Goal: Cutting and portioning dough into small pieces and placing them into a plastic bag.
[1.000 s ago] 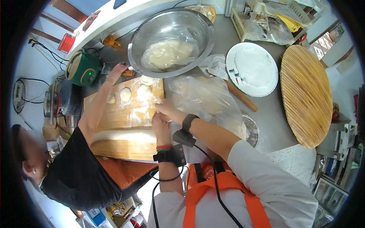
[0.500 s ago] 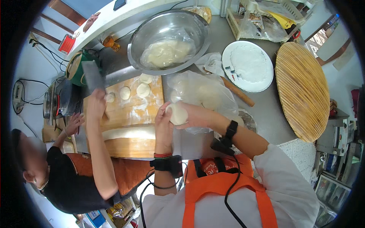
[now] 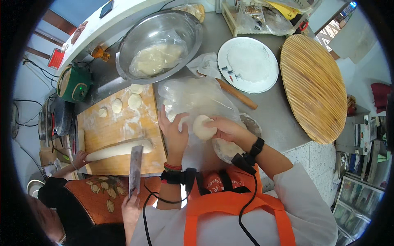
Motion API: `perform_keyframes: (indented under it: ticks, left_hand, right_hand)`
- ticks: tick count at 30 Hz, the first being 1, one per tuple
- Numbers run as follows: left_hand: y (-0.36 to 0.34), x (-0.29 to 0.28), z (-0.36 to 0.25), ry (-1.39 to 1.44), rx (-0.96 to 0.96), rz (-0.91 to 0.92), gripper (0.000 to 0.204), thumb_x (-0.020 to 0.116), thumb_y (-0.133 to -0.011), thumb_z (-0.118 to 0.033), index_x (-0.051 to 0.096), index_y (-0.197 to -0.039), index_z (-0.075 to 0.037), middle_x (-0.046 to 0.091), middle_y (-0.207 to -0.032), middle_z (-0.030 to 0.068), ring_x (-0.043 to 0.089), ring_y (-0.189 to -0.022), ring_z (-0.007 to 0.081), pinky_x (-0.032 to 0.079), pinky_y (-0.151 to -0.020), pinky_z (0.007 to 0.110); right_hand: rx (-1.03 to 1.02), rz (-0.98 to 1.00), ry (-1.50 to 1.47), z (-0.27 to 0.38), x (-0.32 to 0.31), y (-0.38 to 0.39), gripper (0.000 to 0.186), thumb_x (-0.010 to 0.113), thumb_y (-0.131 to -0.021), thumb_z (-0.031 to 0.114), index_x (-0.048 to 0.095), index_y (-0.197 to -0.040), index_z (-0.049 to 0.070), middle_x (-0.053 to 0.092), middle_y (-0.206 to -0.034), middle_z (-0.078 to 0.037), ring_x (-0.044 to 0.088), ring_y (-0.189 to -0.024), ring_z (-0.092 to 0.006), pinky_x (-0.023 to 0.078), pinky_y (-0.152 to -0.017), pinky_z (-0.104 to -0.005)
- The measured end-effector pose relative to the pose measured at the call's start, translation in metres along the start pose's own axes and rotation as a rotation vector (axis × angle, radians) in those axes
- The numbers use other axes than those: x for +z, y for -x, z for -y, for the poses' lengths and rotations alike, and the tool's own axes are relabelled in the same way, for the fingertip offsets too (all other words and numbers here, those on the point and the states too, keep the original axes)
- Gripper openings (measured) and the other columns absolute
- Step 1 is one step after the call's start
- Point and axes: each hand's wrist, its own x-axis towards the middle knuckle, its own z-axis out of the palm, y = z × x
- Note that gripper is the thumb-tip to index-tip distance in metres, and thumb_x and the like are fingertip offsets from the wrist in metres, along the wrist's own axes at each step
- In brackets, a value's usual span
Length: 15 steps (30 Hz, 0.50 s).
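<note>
My right hand holds a flat round piece of dough between thumb and fingers. To its left, my left hand is apart from the dough, its fingers spread with nothing in them. Just beyond both hands lies a clear plastic sheet or bag over pale lumps. Partly under my right hand and wrist is a container with something whitish in it; its contents are hard to make out. On the floured wooden board at left sit several small dough rounds and a long dough roll.
Left of me, a co-worker's hand holds a cleaver by the roll's end, close to my left forearm. Beyond stand a steel basin with bagged dough, a rolling pin, a white plate and a round ribbed wooden tray.
My left hand has come off the dough round and opened; my right hand keeps it. The co-worker's cleaver has come down from above the board to the roll's end. My view has shifted.
</note>
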Motion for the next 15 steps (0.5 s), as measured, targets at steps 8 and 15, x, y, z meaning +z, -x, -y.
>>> perform_keyframes:
  ticks: [8, 15]
  left_hand:
    - [-0.029, 0.037, 0.009, 0.376, -0.442, -0.056, 0.051, 0.066, -0.067, -0.020, 0.044, -0.109, 0.000, 0.038, -0.115, 0.0224, 0.036, -0.106, 0.0388, 0.033, -0.088, 0.041]
    - [-0.020, 0.065, -0.003, 0.009, -0.419, 0.006, 0.045, 0.064, -0.067, -0.012, 0.044, -0.106, -0.001, 0.049, -0.099, 0.0201, 0.047, -0.092, 0.0334, 0.039, -0.077, 0.040]
  right_hand:
    - [-0.281, -0.560, 0.154, 0.008, -0.047, -0.067, 0.039, 0.059, -0.072, 0.011, 0.047, -0.107, -0.002, 0.055, -0.093, -0.009, 0.055, -0.080, -0.0159, 0.046, -0.068, -0.0305]
    - [-0.439, -0.871, 0.681, 0.047, -0.010, -0.052, 0.034, 0.047, -0.071, 0.019, 0.053, -0.093, -0.006, 0.056, -0.088, -0.025, 0.055, -0.083, -0.0338, 0.044, -0.070, -0.0361]
